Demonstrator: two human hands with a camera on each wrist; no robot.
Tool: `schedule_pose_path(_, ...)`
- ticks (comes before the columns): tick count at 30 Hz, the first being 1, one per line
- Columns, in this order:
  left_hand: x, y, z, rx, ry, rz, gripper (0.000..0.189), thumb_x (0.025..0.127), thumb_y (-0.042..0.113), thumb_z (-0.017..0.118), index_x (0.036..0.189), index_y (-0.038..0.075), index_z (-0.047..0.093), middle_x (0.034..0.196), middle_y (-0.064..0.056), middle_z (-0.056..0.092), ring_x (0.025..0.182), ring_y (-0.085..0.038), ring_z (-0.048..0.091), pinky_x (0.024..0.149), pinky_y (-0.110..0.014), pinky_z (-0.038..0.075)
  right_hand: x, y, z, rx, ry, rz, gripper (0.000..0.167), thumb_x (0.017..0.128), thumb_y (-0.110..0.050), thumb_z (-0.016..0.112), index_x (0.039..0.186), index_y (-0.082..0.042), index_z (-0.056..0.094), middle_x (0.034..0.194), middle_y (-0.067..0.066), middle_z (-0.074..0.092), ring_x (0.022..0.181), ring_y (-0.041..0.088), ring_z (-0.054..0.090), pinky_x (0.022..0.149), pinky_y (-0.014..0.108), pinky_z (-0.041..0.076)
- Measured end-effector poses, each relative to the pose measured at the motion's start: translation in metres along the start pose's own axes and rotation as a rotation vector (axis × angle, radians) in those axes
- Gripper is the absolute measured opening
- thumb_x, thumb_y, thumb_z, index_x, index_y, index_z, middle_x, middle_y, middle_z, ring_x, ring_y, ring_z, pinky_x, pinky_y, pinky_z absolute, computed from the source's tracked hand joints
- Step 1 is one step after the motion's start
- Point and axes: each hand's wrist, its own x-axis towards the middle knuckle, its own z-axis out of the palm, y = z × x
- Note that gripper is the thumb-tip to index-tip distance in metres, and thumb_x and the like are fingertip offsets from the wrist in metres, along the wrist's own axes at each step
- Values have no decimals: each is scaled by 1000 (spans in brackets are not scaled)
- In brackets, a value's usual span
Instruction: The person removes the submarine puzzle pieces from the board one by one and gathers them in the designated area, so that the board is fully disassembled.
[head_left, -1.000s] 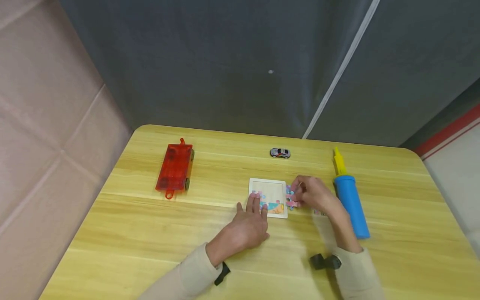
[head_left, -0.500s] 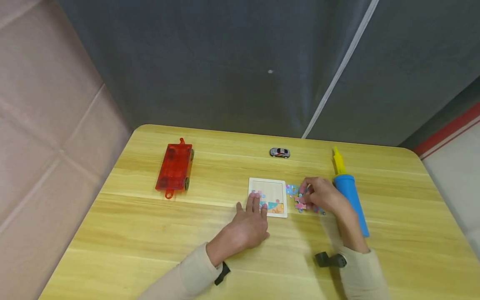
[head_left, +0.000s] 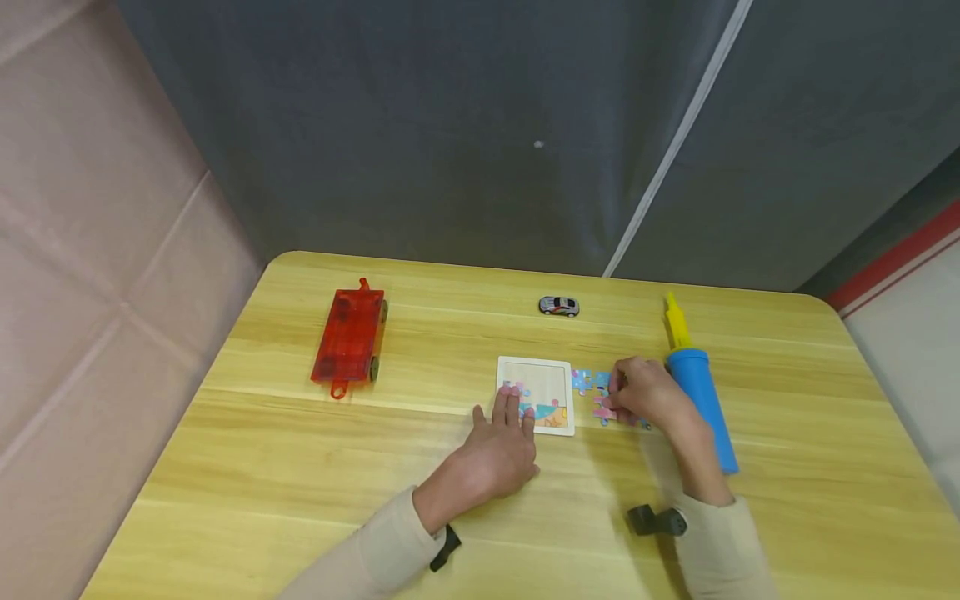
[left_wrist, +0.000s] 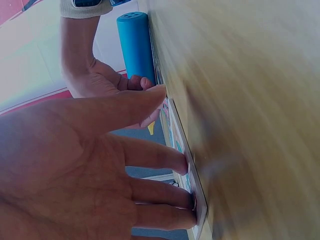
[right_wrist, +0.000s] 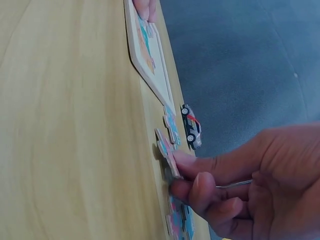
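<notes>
My left hand (head_left: 491, 454) lies with straight fingers on the lower left of a square wooden puzzle tray (head_left: 535, 362). Joined pieces fill part of the tray's bottom and left side; the fingers cover some of them. Just right of the tray, my right hand (head_left: 652, 398) pinches a pink puzzle piece (right_wrist: 166, 149) between thumb and fingers. In the right wrist view that piece stands tilted, close to the tabletop. Blue loose pieces (head_left: 583, 381) lie between tray and right hand, and others (right_wrist: 175, 217) are partly hidden under the hand. A thin pale edge shows by the right palm; its kind is unclear.
A blue pump (head_left: 702, 404) with a yellow nozzle lies just right of the right hand. A small silver toy car (head_left: 558, 306) sits behind the tray. The red see-through toy wagon (head_left: 350, 335) stands at the left. A dark curtain (head_left: 420, 142) borders the table's back edge.
My right hand has moved right, away from the tray's edge, with the pink piece, uncovering blue pieces beside the tray. The left hand has stayed on the tray.
</notes>
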Motion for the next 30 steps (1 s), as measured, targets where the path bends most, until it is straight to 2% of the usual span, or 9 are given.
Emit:
schedule_pose_path(7,-1,-1,-1,4,2,8,75,110,49,63,169,6,42,180,-24,22,170,-39,19,126,-61,41,1,-1,1,-75,5,-16,19,102,-3,74,84,-5,67,64,5,63,62,19,57,64,31,46)
schedule_pose_path(11,-1,-1,-1,5,4,9,75,111,49,62,169,6,42,180,-24,21,170,-39,19,125,-61,42,2,-2,2,-83,2,-24,20,102,1,70,84,-6,66,63,5,62,60,19,56,64,31,46)
schedule_pose_path(16,-1,-2,-2,0,-2,10,75,111,49,62,169,6,41,181,-24,21,170,-39,18,126,-61,41,1,-5,3,-96,10,-45,18,102,1,71,86,-6,66,67,4,62,62,18,57,65,31,46)
schedule_pose_path(19,-1,-2,-2,5,3,12,74,111,48,61,169,7,42,181,-24,22,170,-38,19,125,-61,42,-2,-14,4,-74,22,-104,15,103,-3,73,90,-5,67,77,6,63,69,19,59,67,31,50)
schedule_pose_path(24,-1,-1,-2,34,19,12,73,111,49,61,168,8,44,180,-24,24,169,-38,22,123,-60,45,-1,-37,19,-27,90,-305,3,102,1,74,102,-1,72,88,8,67,77,19,60,72,32,54)
schedule_pose_path(27,-1,-1,-1,42,19,8,72,111,50,61,168,8,45,180,-23,25,169,-38,22,123,-60,46,4,-50,34,-29,109,-393,10,103,2,72,113,0,73,96,8,68,83,20,60,77,35,55)
schedule_pose_path(30,0,0,-1,24,14,5,72,111,49,62,168,8,45,180,-23,24,170,-39,20,122,-62,45,10,-62,49,-42,110,-421,15,105,1,70,120,0,72,103,9,66,88,21,62,81,38,57)
